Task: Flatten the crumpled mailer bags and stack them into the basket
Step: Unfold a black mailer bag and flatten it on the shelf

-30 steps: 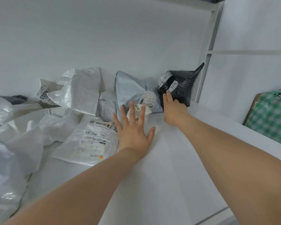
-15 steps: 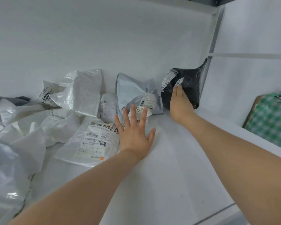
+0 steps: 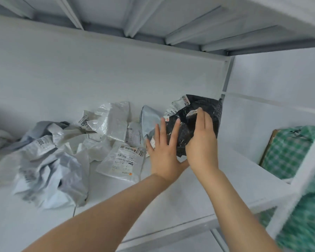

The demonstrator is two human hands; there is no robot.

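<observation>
- White shelf [image 3: 171,206], ribbed upper shelf [image 3: 153,24] overhead, white wall [image 3: 98,70] behind, white post [image 3: 227,75] at the rear right corner.
- Black bag [image 3: 207,113] stands crumpled at the shelf's rear right, near the post, with a creased white label at its top.
- Right hand [image 3: 202,146] grips the black bag, fingers curled over its front.
- Left hand [image 3: 164,153] is flat, fingers straight and spread against the bag's left side.
- Crumpled white bags [image 3: 113,120] are piled left of the hands, along the wall.
- 1 flat bag [image 3: 122,160] lies just beside the left hand.
- Green cloth [image 3: 287,151] at right is blurred and cut off by a frame bar [image 3: 302,179].
- The black bag's lower edge is hidden behind both hands, so contact with the shelf cannot be told.
- Label print is too small to read.
</observation>
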